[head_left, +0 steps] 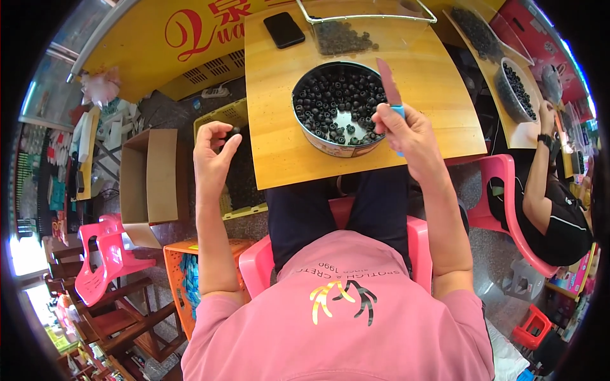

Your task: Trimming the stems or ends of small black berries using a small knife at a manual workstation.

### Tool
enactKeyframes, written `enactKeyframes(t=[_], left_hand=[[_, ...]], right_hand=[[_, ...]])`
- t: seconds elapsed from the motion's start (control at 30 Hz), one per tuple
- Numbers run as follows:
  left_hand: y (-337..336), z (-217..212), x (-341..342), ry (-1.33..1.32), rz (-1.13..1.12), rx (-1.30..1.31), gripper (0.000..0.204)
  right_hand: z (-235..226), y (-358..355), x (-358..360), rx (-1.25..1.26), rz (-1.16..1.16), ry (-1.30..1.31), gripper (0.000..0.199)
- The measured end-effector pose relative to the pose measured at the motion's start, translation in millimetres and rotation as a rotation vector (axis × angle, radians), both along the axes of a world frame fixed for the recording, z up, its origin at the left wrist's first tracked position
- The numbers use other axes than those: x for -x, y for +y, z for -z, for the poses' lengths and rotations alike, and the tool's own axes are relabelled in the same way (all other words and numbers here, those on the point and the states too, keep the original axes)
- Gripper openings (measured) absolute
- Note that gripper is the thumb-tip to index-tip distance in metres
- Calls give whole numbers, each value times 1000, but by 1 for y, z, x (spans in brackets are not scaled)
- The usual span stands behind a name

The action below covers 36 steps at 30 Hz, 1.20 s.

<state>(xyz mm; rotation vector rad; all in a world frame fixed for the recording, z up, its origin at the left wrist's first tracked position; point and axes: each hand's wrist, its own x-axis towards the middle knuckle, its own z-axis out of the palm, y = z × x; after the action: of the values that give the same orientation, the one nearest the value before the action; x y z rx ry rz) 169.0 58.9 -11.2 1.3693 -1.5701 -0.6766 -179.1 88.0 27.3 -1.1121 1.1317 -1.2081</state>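
My right hand (406, 130) is closed round the blue handle of a knife (391, 86), its blade pointing up and away from me. That hand is at the right rim of a round tin (343, 150), which holds many small dark round pieces (343, 89); their kind I cannot make out. Pinched in my left hand (215, 152), off the table's left edge, is one such dark round piece (236, 131). Below this hand stands a yellow crate (244, 213) with a dark mass inside.
On the wooden table (279, 152) lie a black phone (284, 30) and a clear white-rimmed container (406, 38) of dark pieces. An open cardboard box (162, 174) and an orange crate (175, 267) stand left. At right, another person's arm (540, 184) is beside a bowl (516, 95).
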Motion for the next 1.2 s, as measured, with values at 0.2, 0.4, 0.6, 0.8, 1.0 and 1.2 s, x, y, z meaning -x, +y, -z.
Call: enactKeyframes(t=[0.2, 0.4, 0.6, 0.8, 1.0, 1.2], left_hand=[[-16, -25, 61, -12, 203, 85, 13], [-54, -25, 153, -603, 790, 202, 15], [-76, 0, 186, -975, 910, 138, 15], [-61, -18, 180, -456, 821, 3, 21], [-33, -35, 168, 200, 777, -149, 22], [-17, -38, 165, 503, 749, -174, 20]], right_hand=[[4, 3, 9, -9, 95, 21, 25], [7, 7, 10, 6, 116, 66, 27], [11, 14, 27, 1, 120, 113, 25], [18, 9, 23, 40, 141, 103, 21], [3, 2, -3, 62, 105, 18, 20], [-13, 6, -12, -4, 39, -120, 20]])
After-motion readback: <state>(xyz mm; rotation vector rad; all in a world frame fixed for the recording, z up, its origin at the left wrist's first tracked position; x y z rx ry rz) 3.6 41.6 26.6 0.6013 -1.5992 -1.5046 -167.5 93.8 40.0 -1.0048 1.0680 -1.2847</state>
